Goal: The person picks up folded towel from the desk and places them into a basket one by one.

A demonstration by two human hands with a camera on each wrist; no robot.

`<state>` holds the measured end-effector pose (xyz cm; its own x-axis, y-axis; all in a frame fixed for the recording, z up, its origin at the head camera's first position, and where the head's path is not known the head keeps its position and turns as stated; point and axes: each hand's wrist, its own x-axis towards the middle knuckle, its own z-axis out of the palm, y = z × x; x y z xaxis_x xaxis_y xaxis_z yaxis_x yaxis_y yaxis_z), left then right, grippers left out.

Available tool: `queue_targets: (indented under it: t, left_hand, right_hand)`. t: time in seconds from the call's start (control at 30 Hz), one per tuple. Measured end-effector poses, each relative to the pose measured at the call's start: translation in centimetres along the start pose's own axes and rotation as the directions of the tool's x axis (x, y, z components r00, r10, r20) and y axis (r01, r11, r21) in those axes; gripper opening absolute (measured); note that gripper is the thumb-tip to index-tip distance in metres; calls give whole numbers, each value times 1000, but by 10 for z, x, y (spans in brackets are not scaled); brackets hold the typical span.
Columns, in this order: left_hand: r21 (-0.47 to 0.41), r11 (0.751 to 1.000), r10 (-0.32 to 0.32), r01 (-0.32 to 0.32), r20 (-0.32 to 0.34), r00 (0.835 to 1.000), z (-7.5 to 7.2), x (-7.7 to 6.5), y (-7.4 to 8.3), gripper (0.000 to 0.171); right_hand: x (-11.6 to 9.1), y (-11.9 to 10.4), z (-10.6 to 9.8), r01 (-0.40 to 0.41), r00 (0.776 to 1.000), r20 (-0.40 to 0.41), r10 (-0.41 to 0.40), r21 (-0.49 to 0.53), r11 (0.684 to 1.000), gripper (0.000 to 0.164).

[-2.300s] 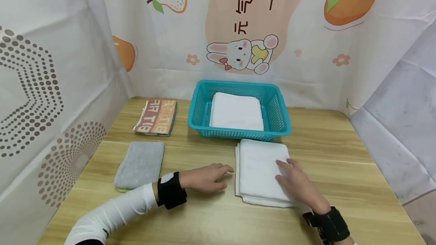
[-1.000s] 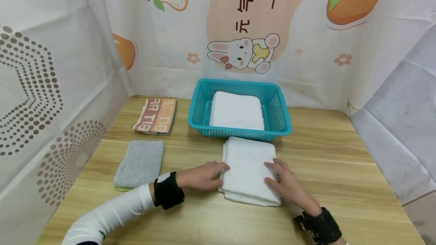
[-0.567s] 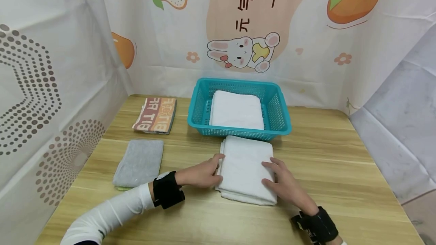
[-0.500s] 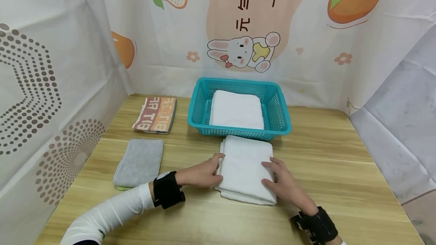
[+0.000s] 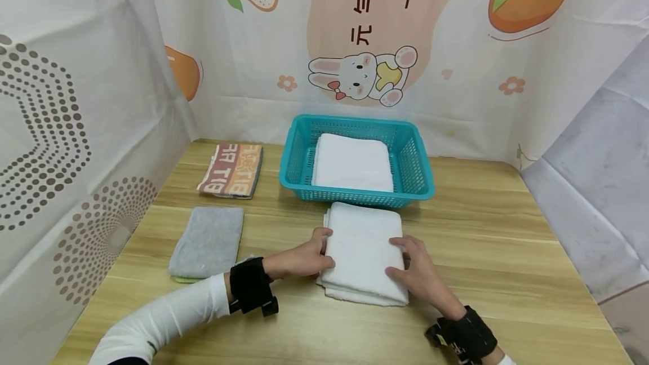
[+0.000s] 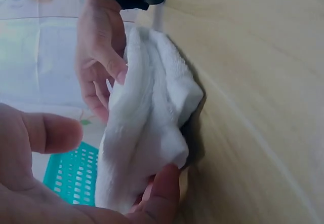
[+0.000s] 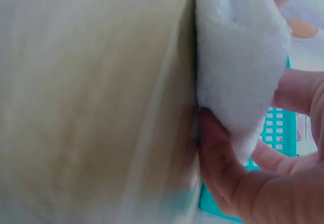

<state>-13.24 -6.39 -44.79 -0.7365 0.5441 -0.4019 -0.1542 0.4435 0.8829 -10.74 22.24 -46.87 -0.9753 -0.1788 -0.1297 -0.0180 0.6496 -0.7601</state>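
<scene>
A folded white towel [image 5: 362, 255] lies on the wooden table in front of the basket, its layers showing along the near and left edges. My left hand [image 5: 302, 259] grips its left edge, thumb over the top. In the left wrist view, fingertips reach in under the towel's [image 6: 134, 117] side. At the opposite edge, my right hand [image 5: 421, 272] holds the towel between thumb and fingers. The right wrist view has its fingers [image 7: 217, 148] tucked low against the towel [image 7: 240, 67], by the tabletop. Parts of the fingers are hidden under the cloth.
Right behind the towel stands a teal plastic basket [image 5: 350, 195] with another folded white towel [image 5: 353, 163] inside. To the left lie a folded grey towel [image 5: 208, 241] and a patterned red and orange towel [image 5: 232, 170]. Printed curtains [image 5: 253, 117] enclose the table.
The white towel has slid left across the table. My left hand has come from beside it to its left edge, and the right hand has moved left along with it.
</scene>
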Motion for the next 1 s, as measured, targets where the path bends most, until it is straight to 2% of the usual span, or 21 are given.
queue_targets:
  t: [0.23,0.33,0.47,0.67,0.83,1.0]
  left_hand:
    - [-120,993,-16,5,-92,996,9,-1,-4,75]
    - [-138,990,-9,-11,-140,990,13,-1,-5,76]
    - [-159,987,7,-34,-171,985,16,-2,-5,76]
    - [-149,985,56,-84,-181,982,18,-5,-6,73]
    - [-164,981,73,-99,-161,984,20,-8,-7,67]
    - [-164,982,70,-94,-145,987,21,-10,-9,57]
  right_hand:
    - [-2,-5,2,-105,994,49,101,94,990,60]
    - [-1,-5,3,-119,992,67,110,142,983,60]
    - [-2,-5,3,-114,990,99,96,190,975,61]
    - [-3,-3,4,-124,974,219,60,290,949,69]
    - [-7,-2,6,-155,940,342,3,419,895,76]
    - [-10,-3,8,-196,920,392,-7,478,856,76]
